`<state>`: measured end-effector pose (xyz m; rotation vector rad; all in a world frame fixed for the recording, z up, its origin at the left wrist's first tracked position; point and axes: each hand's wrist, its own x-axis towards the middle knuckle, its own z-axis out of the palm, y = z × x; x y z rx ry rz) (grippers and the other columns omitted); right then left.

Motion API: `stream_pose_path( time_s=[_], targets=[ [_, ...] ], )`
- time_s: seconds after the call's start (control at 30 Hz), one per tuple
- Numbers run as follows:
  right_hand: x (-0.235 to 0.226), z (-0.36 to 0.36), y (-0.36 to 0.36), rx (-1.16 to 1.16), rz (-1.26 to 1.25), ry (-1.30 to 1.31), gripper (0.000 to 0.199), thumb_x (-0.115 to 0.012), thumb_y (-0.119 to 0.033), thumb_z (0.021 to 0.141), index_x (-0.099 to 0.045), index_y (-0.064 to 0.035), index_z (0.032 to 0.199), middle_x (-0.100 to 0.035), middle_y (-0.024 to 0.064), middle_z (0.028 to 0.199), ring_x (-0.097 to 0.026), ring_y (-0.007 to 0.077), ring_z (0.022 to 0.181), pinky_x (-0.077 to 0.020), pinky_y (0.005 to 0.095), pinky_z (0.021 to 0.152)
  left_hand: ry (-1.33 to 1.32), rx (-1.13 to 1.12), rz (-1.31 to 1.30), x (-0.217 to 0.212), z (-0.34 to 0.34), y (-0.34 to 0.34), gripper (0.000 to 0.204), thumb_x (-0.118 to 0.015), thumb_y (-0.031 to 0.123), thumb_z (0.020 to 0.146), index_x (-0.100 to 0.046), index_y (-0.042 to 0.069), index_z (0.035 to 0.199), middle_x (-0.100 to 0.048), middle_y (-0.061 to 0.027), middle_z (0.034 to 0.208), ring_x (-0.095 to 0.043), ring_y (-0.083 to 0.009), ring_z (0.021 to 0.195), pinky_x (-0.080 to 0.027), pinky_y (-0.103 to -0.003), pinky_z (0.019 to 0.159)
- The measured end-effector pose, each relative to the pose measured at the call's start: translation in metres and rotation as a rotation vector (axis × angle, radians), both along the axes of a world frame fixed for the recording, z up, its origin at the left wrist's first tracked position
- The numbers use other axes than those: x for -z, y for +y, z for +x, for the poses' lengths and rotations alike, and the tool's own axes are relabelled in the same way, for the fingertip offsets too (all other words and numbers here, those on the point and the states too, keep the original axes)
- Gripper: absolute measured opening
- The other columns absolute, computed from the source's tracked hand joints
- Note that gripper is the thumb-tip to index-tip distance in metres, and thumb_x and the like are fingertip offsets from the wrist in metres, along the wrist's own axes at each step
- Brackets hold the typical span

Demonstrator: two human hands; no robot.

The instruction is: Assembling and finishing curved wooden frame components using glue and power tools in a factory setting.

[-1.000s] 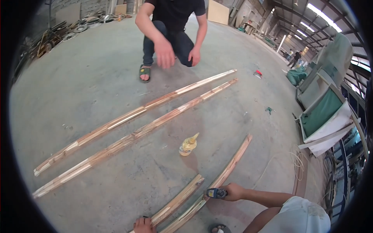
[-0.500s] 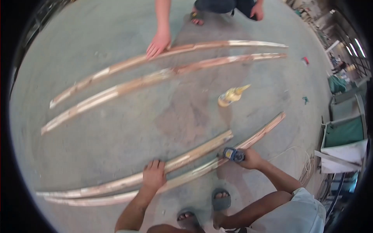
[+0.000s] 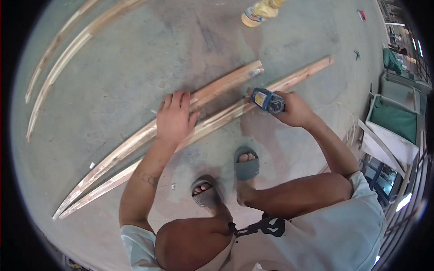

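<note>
My left hand (image 3: 173,118) lies palm down across the farther of two long, slightly curved wooden strips (image 3: 221,89), fingers stretched out and thumb apart. Beside it runs the nearer strip (image 3: 214,122), and the two almost meet at their left ends. In my right hand (image 3: 294,109) is a dark blue hand-held object (image 3: 268,100) with a yellow-and-white label; its exact kind is not clear. The object's narrow end is over the nearer strip, right of my left hand. Whether that end touches the wood I cannot tell.
Two more curved strips (image 3: 68,56) lie at the far left. A bottle of yellowish liquid (image 3: 260,13) stands beyond the strips. To the right are a loose pale cord (image 3: 352,122), a small green item (image 3: 357,55) and a green-lined bin (image 3: 393,119). My sandalled feet (image 3: 247,165) are close to the strips.
The view has tipped down toward me, so the other person across the floor has left the picture. My left hand stays on the strip; my right still holds the blue object.
</note>
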<state>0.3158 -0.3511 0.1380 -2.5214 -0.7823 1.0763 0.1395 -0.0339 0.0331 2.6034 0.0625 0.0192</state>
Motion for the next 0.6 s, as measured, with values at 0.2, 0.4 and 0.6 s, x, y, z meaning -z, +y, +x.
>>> stream_pose_path(
  time_s=[0.2, 0.4, 0.6],
  targets=[
    [0.004, -0.010, -0.008, -0.015, 0.033, -0.067, 0.024, -0.074, -0.012, 0.077, -0.068, -0.0035, 0.099, -0.071, 0.0216, 0.086, -0.068, 0.0433, 0.082, -0.0537, 0.0467, 0.071, 0.010, 0.080, -0.046, 0.016, 0.029, -0.021, 0.044, -0.081, 0.021, 0.078, -0.061, 0.007, 0.114, -0.058, -0.0111, 0.112, -0.061, -0.0328, 0.106, -0.055, -0.045, 0.083],
    [0.001, -0.014, -0.014, -0.028, 0.035, -0.058, 0.026, -0.074, -0.012, 0.076, -0.069, -0.0039, 0.100, -0.070, 0.0220, 0.086, -0.067, 0.0437, 0.083, -0.0533, 0.0479, 0.071, -0.015, 0.159, -0.024, 0.013, 0.023, -0.027, 0.037, -0.080, 0.019, 0.079, -0.059, 0.007, 0.106, -0.056, -0.0114, 0.102, -0.061, -0.0325, 0.097, -0.055, -0.044, 0.077],
    [0.005, -0.004, -0.019, -0.091, 0.016, -0.138, 0.038, -0.072, -0.011, 0.073, -0.070, -0.0058, 0.111, -0.072, 0.0206, 0.089, -0.068, 0.0433, 0.086, -0.0553, 0.0480, 0.076, 0.022, 0.181, -0.032, 0.008, 0.006, -0.023, 0.036, -0.080, 0.018, 0.079, -0.058, 0.007, 0.105, -0.055, -0.0122, 0.101, -0.061, -0.0327, 0.096, -0.055, -0.043, 0.078]
  ],
)
